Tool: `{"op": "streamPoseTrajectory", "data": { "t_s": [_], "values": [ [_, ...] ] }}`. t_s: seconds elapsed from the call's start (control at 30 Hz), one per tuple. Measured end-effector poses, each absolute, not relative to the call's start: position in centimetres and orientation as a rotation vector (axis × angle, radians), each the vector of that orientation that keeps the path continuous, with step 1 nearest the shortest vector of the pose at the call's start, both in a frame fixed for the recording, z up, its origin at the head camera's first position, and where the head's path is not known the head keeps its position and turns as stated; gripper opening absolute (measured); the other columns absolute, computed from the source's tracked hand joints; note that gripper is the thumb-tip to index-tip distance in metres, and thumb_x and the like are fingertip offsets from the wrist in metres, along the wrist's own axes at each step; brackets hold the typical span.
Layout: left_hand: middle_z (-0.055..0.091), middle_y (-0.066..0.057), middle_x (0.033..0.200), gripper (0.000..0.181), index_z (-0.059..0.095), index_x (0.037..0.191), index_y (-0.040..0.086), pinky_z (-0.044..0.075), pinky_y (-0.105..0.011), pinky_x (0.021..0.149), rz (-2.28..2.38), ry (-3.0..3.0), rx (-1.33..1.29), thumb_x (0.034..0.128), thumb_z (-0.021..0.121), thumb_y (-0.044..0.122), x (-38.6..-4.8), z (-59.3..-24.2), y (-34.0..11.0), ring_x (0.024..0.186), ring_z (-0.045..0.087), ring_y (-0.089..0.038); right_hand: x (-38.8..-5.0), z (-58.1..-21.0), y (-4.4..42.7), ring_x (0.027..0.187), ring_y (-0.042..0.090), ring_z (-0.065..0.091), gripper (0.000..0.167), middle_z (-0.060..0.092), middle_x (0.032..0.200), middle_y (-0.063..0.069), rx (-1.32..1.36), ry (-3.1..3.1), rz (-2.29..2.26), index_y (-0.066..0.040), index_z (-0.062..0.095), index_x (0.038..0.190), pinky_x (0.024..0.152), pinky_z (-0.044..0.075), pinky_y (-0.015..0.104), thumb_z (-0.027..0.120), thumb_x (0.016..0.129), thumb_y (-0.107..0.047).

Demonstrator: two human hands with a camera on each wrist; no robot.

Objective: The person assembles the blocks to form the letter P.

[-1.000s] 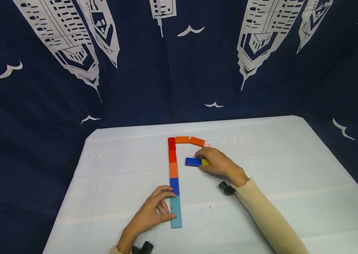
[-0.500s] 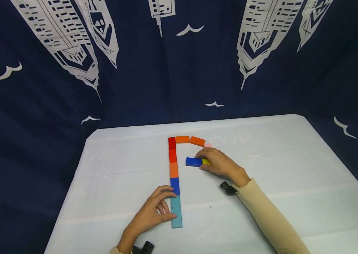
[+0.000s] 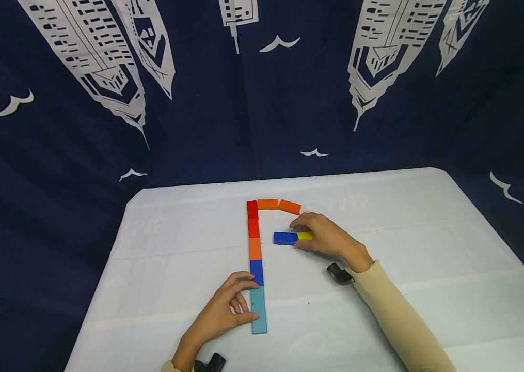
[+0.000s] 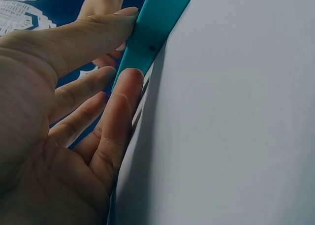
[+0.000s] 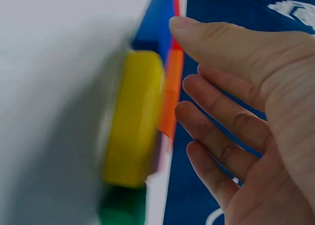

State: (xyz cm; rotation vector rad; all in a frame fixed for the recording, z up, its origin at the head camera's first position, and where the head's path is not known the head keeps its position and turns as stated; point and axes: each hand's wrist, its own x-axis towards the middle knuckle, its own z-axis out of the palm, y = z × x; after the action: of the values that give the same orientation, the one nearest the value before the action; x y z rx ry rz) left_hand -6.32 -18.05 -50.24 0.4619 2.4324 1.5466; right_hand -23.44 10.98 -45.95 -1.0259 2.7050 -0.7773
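Observation:
My left hand (image 3: pixel 222 305) rests at the near end of a straight row, with thumb and fingertips touching the teal block (image 4: pixel 155 35). A blue block (image 3: pixel 256 273) adjoins the teal one. My right hand (image 3: pixel 327 238) hovers around a short row: a blue block (image 5: pixel 156 25), a yellow block (image 5: pixel 133 119) and a green block (image 5: pixel 123 205). In the right wrist view the fingers are spread apart from the yellow block, and the thumb tip overlaps the blue block's edge; contact cannot be told. The green block is hidden under the hand in the head view.
Farther along the long row lie an orange block (image 3: pixel 254 249) and two red blocks (image 3: pixel 253 228). Two orange blocks (image 3: pixel 268 204) extend rightward from its far end, followed by a partly hidden pink piece (image 3: pixel 305 211). A dark blue printed cloth (image 3: pixel 262 113) hangs behind the white table (image 3: pixel 173 232).
My right hand has shifted slightly to the right, uncovering more of the yellow block. The left hand and the long row look unchanged.

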Motion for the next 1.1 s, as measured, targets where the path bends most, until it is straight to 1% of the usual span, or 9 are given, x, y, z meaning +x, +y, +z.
{"op": "streamPoseTrajectory", "data": {
  "t_s": [0.07,0.17,0.37,0.6,0.7,0.9,1.1],
  "values": [
    [0.046,-0.002,0.147,0.051,0.064,0.126,0.02,0.054,-0.022,0.069,1.541,2.437,0.465,0.0801,0.086,0.028,-6.3,-50.3,-18.0,0.076,0.062,-0.006,-23.6,-45.4,11.6,0.103,0.023,0.067,0.044,0.07,0.118,0.009,-1.018,2.701,-0.833,-0.004,0.068,0.122,0.097,0.054,0.045,0.083,0.083,-0.019],
    [0.046,-0.002,0.147,0.052,0.065,0.126,0.02,0.054,-0.022,0.069,1.53,2.446,0.46,0.08,0.086,0.028,-6.3,-50.3,-18.0,0.076,0.062,-0.006,-23.8,-44.7,12.8,0.104,0.027,0.066,0.045,0.07,0.117,0.011,-1.015,2.719,-0.869,-0.002,0.067,0.123,0.096,0.053,0.048,0.082,0.083,-0.016],
    [0.046,-0.003,0.146,0.052,0.065,0.126,0.019,0.054,-0.022,0.069,1.521,2.453,0.455,0.0798,0.086,0.028,-6.3,-50.3,-18.0,0.076,0.062,-0.006,-24.0,-44.4,15.2,0.105,0.028,0.064,0.041,0.07,0.117,0.01,-0.981,2.77,-0.821,-0.004,0.067,0.122,0.095,0.052,0.049,0.08,0.084,-0.013],
    [0.047,-0.002,0.146,0.051,0.065,0.126,0.02,0.054,-0.022,0.069,1.522,2.453,0.449,0.0796,0.086,0.029,-6.3,-50.3,-18.0,0.075,0.061,-0.006,-24.2,-45.4,17.2,0.103,0.026,0.063,0.037,0.07,0.115,0.009,-0.916,2.787,-0.781,-0.004,0.069,0.118,0.094,0.052,0.049,0.081,0.083,-0.012],
    [0.047,-0.001,0.146,0.051,0.065,0.125,0.02,0.054,-0.022,0.069,1.528,2.449,0.445,0.0795,0.086,0.029,-6.3,-50.3,-18.0,0.075,0.061,-0.006,-24.3,-45.8,17.8,0.104,0.023,0.063,0.035,0.07,0.115,0.006,-0.914,2.77,-0.796,-0.007,0.07,0.116,0.095,0.052,0.047,0.081,0.083,-0.012],
    [0.046,-0.001,0.147,0.051,0.065,0.125,0.022,0.053,-0.022,0.069,1.54,2.437,0.439,0.0794,0.086,0.029,-6.2,-50.3,-18.0,0.076,0.061,-0.006,-25.0,-46.7,18.8,0.104,0.023,0.063,0.032,0.07,0.115,0.003,-0.98,2.704,-0.884,-0.009,0.07,0.113,0.095,0.052,0.048,0.08,0.083,-0.004],
    [0.046,-0.002,0.147,0.051,0.065,0.126,0.021,0.054,-0.022,0.069,1.53,2.437,0.436,0.0797,0.086,0.029,-6.4,-50.3,-18.0,0.076,0.062,-0.007,-25.4,-46.8,19.1,0.105,0.023,0.064,0.03,0.071,0.114,0.004,-0.967,2.685,-0.881,-0.01,0.07,0.111,0.096,0.052,0.048,0.078,0.084,-0.001]
  ]
}}
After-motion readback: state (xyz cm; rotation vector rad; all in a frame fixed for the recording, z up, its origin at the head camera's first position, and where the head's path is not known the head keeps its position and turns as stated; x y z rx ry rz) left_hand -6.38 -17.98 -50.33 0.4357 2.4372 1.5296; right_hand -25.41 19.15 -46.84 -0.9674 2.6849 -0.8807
